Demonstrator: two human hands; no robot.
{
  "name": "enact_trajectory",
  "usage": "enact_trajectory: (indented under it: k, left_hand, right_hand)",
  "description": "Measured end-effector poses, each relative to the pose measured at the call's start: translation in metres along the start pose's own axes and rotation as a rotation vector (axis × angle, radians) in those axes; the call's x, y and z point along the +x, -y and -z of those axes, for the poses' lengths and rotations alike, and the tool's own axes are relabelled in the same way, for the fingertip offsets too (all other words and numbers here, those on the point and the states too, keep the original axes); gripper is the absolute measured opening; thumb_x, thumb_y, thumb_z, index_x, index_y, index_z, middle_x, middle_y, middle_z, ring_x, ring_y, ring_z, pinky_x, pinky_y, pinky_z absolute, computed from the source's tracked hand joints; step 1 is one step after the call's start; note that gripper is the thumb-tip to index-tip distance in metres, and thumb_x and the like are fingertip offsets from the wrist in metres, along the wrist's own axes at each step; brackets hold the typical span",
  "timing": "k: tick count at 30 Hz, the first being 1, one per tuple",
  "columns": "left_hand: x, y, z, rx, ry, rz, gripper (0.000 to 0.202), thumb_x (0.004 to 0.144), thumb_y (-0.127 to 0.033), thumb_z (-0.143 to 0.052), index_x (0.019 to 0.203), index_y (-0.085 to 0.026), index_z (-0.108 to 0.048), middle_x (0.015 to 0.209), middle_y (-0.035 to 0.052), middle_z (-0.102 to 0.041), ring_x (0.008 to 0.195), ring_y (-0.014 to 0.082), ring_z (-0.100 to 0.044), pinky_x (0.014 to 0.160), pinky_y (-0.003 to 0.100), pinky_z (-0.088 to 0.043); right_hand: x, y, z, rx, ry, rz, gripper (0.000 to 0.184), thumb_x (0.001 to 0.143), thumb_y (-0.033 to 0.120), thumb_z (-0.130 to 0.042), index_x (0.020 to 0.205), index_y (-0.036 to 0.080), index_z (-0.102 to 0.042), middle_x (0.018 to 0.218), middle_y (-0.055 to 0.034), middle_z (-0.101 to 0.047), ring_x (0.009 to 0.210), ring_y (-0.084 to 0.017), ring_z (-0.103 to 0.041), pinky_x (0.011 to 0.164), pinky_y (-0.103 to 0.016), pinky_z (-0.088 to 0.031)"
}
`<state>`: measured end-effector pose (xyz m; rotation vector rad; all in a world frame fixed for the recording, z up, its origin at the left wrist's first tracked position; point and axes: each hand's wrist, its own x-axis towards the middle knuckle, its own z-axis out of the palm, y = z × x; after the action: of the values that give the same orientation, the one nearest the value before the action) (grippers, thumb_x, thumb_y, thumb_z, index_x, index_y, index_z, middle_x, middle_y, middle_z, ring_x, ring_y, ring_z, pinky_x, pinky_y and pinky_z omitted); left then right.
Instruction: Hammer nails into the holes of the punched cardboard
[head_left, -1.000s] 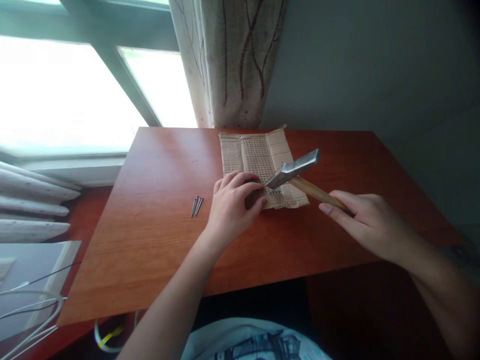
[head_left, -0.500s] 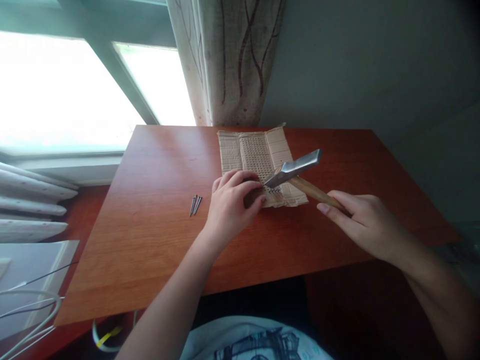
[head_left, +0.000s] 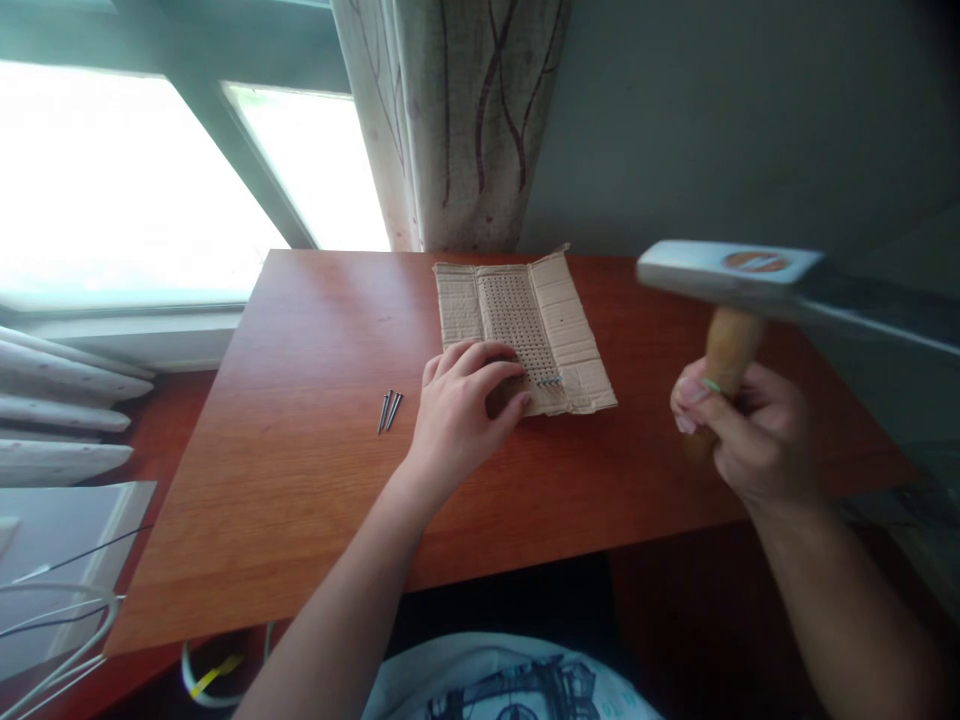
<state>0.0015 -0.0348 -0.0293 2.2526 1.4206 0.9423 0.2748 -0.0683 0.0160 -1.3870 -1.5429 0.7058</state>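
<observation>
My right hand [head_left: 750, 430] is wrapped round the wooden handle of a hammer [head_left: 735, 275], raised above the table's right side. The hammer's metal head bears an orange label. My left hand [head_left: 472, 390] rests on the near left part of a flattened cardboard piece [head_left: 585, 345], fingers curled and thumb near the fingertips. Whatever lies between those fingers is hidden. Rows of small holes cover the cardboard's middle panel. Beside the left fingertips, several small nails [head_left: 550, 382] stand in a short row. To the left of that hand lie loose nails [head_left: 389, 411].
The brown wooden table [head_left: 300, 480] has its near edge close to my body. A window [head_left: 112, 190] and a patterned curtain [head_left: 480, 120] are behind it. Cables [head_left: 82, 620] hang at the lower left, beyond the table's edge.
My right hand has lifted the hammer up and to the right, away from the cardboard. The standing nails show more plainly now. My left hand has stayed in place.
</observation>
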Motion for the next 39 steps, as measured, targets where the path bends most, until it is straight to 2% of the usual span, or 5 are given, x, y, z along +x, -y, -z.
enact_trajectory:
  k: [7, 19, 28, 33, 39]
  left_hand:
    - [-0.001, -0.001, 0.0, -0.002, -0.001, 0.002, 0.018, 0.093, -0.03, -0.068, 0.109, -0.028, -0.074, 0.131, 0.0022, -0.071, 0.127, 0.0263, -0.057, 0.11, 0.045, -0.039]
    - [-0.003, 0.0, 0.0, 0.016, -0.019, -0.044, 0.022, 0.096, -0.034, -0.064, 0.115, -0.026, -0.071, 0.132, 0.0056, -0.07, 0.127, 0.0269, -0.057, 0.109, 0.046, -0.041]
    - [-0.016, 0.007, 0.039, 0.005, -0.387, 0.085, 0.021, 0.097, -0.031, -0.057, 0.114, -0.025, -0.069, 0.12, 0.0068, -0.072, 0.113, 0.0223, -0.067, 0.099, 0.038, -0.054]
    - [-0.038, 0.053, 0.069, 0.242, -0.025, 0.505, 0.022, 0.092, -0.037, -0.056, 0.101, -0.024, -0.071, 0.1, 0.0044, -0.076, 0.086, 0.0226, -0.072, 0.076, 0.035, -0.053]
    - [-0.043, 0.07, 0.075, 0.397, 0.261, 0.648, 0.028, 0.087, -0.048, -0.057, 0.093, -0.026, -0.074, 0.099, 0.0073, -0.079, 0.092, 0.0329, -0.072, 0.07, 0.038, -0.047]
  right_hand:
    - [0.025, -0.011, -0.032, 0.494, -0.132, -0.024, 0.059, 0.093, 0.054, -0.062, 0.053, 0.023, -0.031, 0.045, 0.0058, -0.023, 0.039, -0.009, -0.023, 0.041, -0.03, -0.018]
    - [0.034, -0.029, -0.042, 0.412, -0.209, 0.051, 0.058, 0.093, 0.057, -0.062, 0.056, 0.023, -0.033, 0.049, 0.0052, -0.033, 0.042, -0.01, -0.036, 0.041, -0.028, -0.028]
    - [0.03, -0.027, -0.051, 0.346, -0.217, 0.034, 0.061, 0.092, 0.062, -0.059, 0.057, 0.024, -0.028, 0.048, 0.0069, -0.023, 0.039, -0.009, -0.026, 0.038, -0.028, -0.019]
    - [0.03, -0.03, -0.054, 0.333, -0.238, 0.031, 0.06, 0.091, 0.061, -0.063, 0.056, 0.024, -0.029, 0.047, 0.0065, -0.026, 0.039, -0.009, -0.028, 0.039, -0.028, -0.02]
    - [0.027, -0.028, -0.056, 0.369, -0.267, 0.009, 0.059, 0.089, 0.056, -0.067, 0.053, 0.024, -0.032, 0.047, 0.0059, -0.027, 0.04, -0.009, -0.028, 0.04, -0.03, -0.019]
